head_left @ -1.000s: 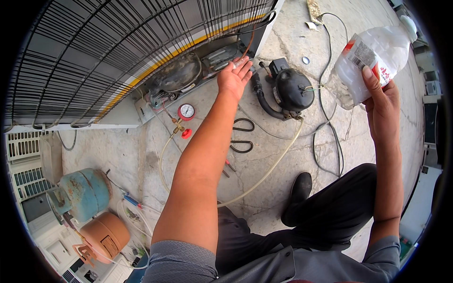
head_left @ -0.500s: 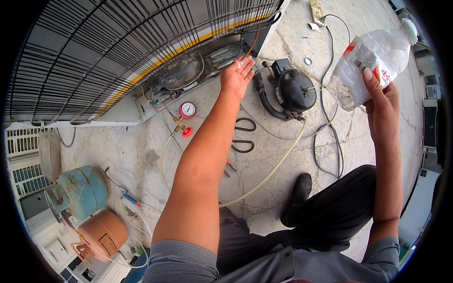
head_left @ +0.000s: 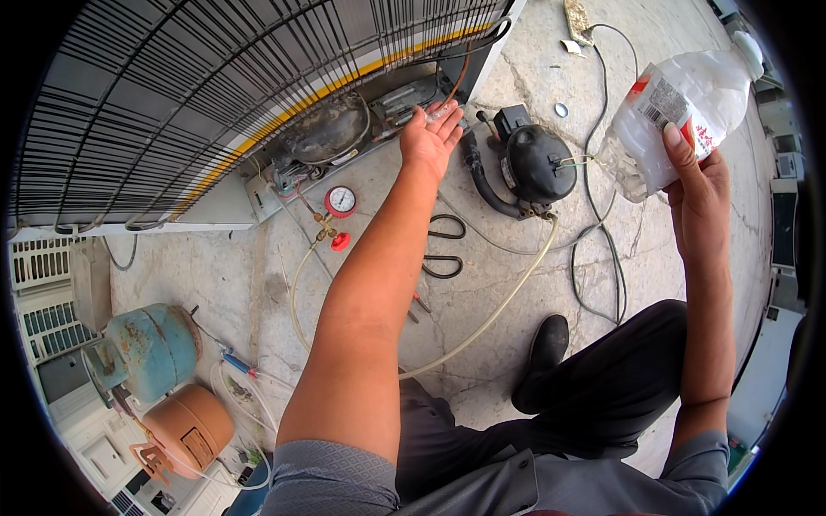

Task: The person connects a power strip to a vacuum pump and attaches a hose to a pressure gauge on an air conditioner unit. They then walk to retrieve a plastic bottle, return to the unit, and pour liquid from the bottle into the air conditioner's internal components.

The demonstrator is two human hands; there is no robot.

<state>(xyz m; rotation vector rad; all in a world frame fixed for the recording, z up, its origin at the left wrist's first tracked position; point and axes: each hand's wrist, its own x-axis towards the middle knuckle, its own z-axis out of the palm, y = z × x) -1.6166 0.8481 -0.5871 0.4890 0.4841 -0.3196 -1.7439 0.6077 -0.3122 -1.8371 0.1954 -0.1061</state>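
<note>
My left hand reaches out palm up near the bottom of a refrigerator's back, fingers apart. A small whitish, wet-looking patch lies across its fingers; I cannot make out what it is. A copper tube runs just beyond the fingertips. In my right hand is a clear plastic bottle with a white cap and a red and white label, tilted with the cap toward the upper right. Between the hands, a black compressor stands on the floor with a pale hose attached.
The refrigerator's black wire condenser fills the upper left, above its dark built-in compressor. A red pressure gauge lies on the concrete. Blue and orange gas cylinders stand lower left. A black cable winds across the floor.
My left hand's fingers have spread a little, with the thumb moving outward to the left. The bottle and my right hand stay nearly still.
</note>
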